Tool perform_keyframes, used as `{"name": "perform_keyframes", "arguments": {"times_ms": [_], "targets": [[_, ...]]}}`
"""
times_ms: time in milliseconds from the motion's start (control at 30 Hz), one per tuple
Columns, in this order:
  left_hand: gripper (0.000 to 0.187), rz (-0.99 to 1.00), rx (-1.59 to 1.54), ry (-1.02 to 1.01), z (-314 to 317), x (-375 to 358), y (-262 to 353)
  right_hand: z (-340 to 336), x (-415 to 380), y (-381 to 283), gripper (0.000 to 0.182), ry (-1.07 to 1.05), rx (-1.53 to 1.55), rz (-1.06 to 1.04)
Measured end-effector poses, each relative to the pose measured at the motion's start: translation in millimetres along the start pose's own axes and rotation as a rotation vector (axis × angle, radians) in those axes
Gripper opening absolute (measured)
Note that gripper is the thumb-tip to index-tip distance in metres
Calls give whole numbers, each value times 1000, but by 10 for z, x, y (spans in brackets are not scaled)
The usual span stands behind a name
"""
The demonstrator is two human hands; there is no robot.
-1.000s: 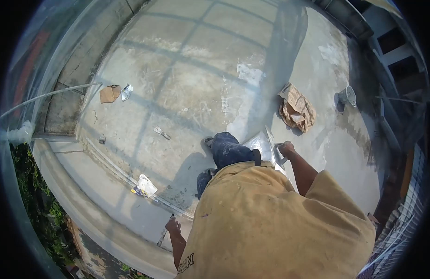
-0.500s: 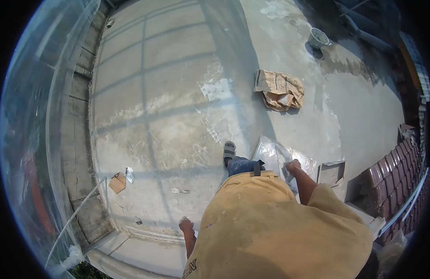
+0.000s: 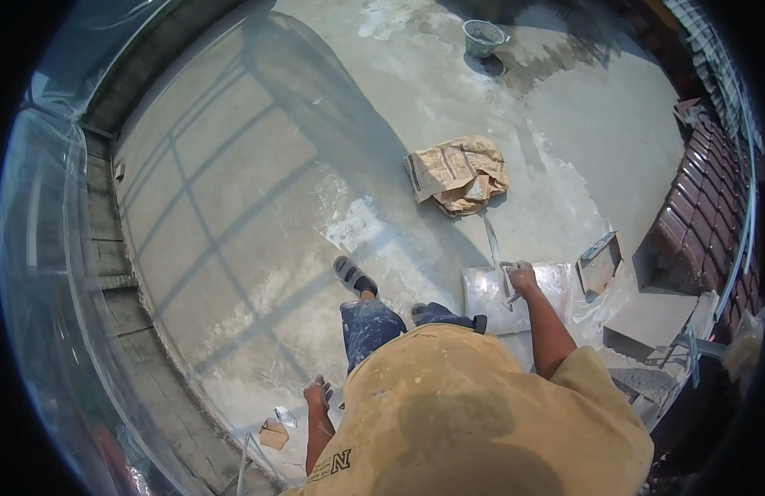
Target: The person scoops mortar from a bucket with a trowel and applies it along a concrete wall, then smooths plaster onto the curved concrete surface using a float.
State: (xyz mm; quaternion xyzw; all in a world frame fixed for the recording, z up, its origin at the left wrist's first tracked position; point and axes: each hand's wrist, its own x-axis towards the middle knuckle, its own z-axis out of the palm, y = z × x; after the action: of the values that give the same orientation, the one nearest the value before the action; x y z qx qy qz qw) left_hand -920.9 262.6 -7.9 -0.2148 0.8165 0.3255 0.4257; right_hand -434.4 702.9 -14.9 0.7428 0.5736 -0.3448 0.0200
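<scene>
My right hand (image 3: 523, 279) is closed around the handle of a long, narrow trowel (image 3: 492, 240), its blade seen nearly edge-on. Below the trowel lies a shiny clear plastic package (image 3: 552, 287) on the floor. My left hand (image 3: 318, 390) hangs low by my side with loosely bent fingers and nothing visible in it. A torn brown paper sack (image 3: 457, 174) lies crumpled ahead of the trowel. To the right of the plastic, a shallow rectangular tray (image 3: 600, 266) rests tilted.
Farther off stands a bucket (image 3: 484, 39) on the grey floor (image 3: 233, 157). A low block wall (image 3: 142, 355) with plastic sheeting (image 3: 43, 248) borders the left. Dark roof tiles (image 3: 709, 194) edge the right. A small cardboard piece (image 3: 273, 434) lies near my left hand.
My view has turned, and the bucket and sack appear farther left. My right arm reaches farther out with the trowel, whose blade shows more clearly. Both legs are now visible.
</scene>
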Motion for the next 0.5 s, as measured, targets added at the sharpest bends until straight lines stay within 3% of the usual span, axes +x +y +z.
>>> {"name": "perform_keyframes", "arguments": {"times_ms": [67, 100, 200, 267, 300, 400, 500], "targets": [[41, -6, 55, -93, 78, 395, 609, 286, 118, 467, 24, -179, -546, -163], [44, -9, 71, -89, 156, 632, 887, 383, 27, 548, 22, -334, -985, -343], [46, 102, 232, -159, 414, 721, 2055, 854, -310, 613, 19, -497, -754, 64], [43, 94, 252, -196, 557, 1066, 2687, 1060, -578, 316, 20, -492, -790, 94], [41, 91, 284, -235, 648, 1248, 3029, 1201, -694, 112, 19, -291, -764, 121], [27, 169, 435, -288, 902, 1574, 4135, 1152, -747, -786, 16, -442, -790, 51], [24, 307, 543, -341, 1382, 1581, 5345, 1334, -455, -1335, 10, -334, -620, 139]]}}
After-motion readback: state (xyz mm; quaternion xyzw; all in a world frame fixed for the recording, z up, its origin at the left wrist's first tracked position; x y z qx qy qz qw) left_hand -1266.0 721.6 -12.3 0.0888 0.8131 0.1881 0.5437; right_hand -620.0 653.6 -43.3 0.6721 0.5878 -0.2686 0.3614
